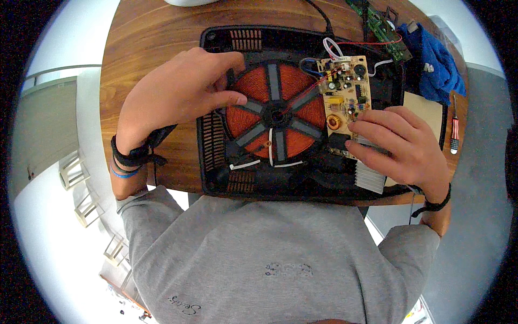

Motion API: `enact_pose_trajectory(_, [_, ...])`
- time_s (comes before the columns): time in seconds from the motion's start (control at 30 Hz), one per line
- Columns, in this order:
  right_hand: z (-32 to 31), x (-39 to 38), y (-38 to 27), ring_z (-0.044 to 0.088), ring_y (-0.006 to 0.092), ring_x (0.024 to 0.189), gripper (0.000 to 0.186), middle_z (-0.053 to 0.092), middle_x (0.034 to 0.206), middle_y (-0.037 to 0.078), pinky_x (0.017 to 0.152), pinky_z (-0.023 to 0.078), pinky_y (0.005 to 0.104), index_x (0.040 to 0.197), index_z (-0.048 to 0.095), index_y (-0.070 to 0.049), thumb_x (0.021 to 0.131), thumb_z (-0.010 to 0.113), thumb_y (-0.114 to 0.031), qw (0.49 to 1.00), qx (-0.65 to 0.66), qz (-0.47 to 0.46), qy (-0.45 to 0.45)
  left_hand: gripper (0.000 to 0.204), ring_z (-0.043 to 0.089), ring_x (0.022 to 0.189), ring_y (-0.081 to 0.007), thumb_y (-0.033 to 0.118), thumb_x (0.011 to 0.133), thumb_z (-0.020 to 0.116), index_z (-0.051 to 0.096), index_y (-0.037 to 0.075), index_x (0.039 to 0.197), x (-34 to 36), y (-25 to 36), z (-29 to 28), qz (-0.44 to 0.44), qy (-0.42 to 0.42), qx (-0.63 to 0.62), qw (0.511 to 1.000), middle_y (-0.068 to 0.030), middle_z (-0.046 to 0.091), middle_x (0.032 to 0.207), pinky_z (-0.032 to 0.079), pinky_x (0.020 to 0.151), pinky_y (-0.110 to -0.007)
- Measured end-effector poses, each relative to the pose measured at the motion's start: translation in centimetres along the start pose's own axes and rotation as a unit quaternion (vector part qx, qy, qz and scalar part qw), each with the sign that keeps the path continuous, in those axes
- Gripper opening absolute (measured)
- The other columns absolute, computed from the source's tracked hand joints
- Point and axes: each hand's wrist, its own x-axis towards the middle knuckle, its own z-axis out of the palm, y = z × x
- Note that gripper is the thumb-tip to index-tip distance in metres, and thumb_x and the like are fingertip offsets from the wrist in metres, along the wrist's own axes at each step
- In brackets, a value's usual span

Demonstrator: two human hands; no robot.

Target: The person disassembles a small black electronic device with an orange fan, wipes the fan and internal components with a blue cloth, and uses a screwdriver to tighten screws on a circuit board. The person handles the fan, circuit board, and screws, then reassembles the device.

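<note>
A round copper induction coil (253, 127) with dark radial bars sits in the black open housing (208, 186) of a cooktop. My left hand (178, 89) is closed at the coil's upper left rim, thumb on top and the other fingers bent over the edge, their tips partly hidden. At the coil's right side, a tan circuit board (345, 83) with components and a ring-shaped inductor is tilted over the housing. My right hand (402, 143) grips its lower right edge, above a silver finned heat sink (369, 175). Red and white wires run from the board.
Beyond the housing's far right corner lie a green circuit board (377, 27) and a blue cloth (434, 62). A screwdriver (454, 127) with a striped handle rests near the right edge of the wooden table (156, 32). White cable ties (245, 164) stick out below the coil.
</note>
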Motion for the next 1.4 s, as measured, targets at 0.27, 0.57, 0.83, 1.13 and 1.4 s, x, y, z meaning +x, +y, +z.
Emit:
enact_pose_trajectory(0.27, [-0.6,0.0,-1.3,0.066,0.0331,0.134,0.031,0.072,0.141,0.009,0.1,0.06,0.0445,0.11,0.081,-0.012,0.08,0.076,-0.014,0.997,0.021,0.07,-0.017,0.041,0.072,0.081,-0.0411,0.031,0.094,0.083,0.063,0.008,0.122,0.1,-0.3,0.0,0.016,-0.017,-0.017,1.0,-0.016,0.071,0.084,0.054,0.069,-0.05])
enact_pose_trajectory(0.57, [-1.8,0.0,-1.6,0.065,0.0377,0.136,0.034,0.071,0.141,0.012,0.106,0.057,0.0485,0.113,0.08,-0.014,0.08,0.075,-0.013,0.988,0.033,0.139,-0.06,0.04,0.073,0.088,-0.0423,0.027,0.094,0.083,0.065,0.007,0.124,0.5,-0.1,-0.1,0.017,0.001,-0.018,1.0,-0.0174,0.071,0.088,0.055,0.074,-0.05])
enact_pose_trajectory(0.83, [-1.4,-0.9,-0.5,0.055,0.0357,0.147,0.047,0.057,0.161,0.011,0.121,0.047,0.0446,0.133,0.077,-0.023,0.088,0.074,-0.012,0.97,0.082,0.227,-0.04,0.049,0.074,0.101,-0.0454,0.024,0.091,0.084,0.066,0.004,0.132,0.2,-1.0,-0.3,0.081,-0.035,0.037,0.995,-0.0212,0.076,0.105,0.059,0.084,-0.051])
enact_pose_trajectory(1.13, [-1.5,-0.1,1.6,0.061,0.0396,0.139,0.044,0.061,0.153,0.018,0.115,0.051,0.0458,0.143,0.067,-0.011,0.1,0.07,-0.005,0.937,0.143,0.312,-0.067,0.045,0.069,0.107,-0.0437,0.022,0.095,0.081,0.065,0.003,0.132,-1.0,-1.7,-0.7,0.137,-0.01,0.011,0.99,-0.0196,0.074,0.109,0.055,0.092,-0.051])
enact_pose_trajectory(1.4, [-1.8,-0.1,3.0,0.062,0.0387,0.137,0.051,0.064,0.149,0.017,0.114,0.05,0.0438,0.142,0.067,-0.006,0.092,0.077,-0.001,0.94,0.166,0.279,-0.101,0.046,0.068,0.108,-0.0434,0.024,0.095,0.08,0.062,0.004,0.133,-0.6,-1.9,-0.5,0.125,-0.026,0.024,0.992,-0.019,0.073,0.107,0.055,0.092,-0.051])
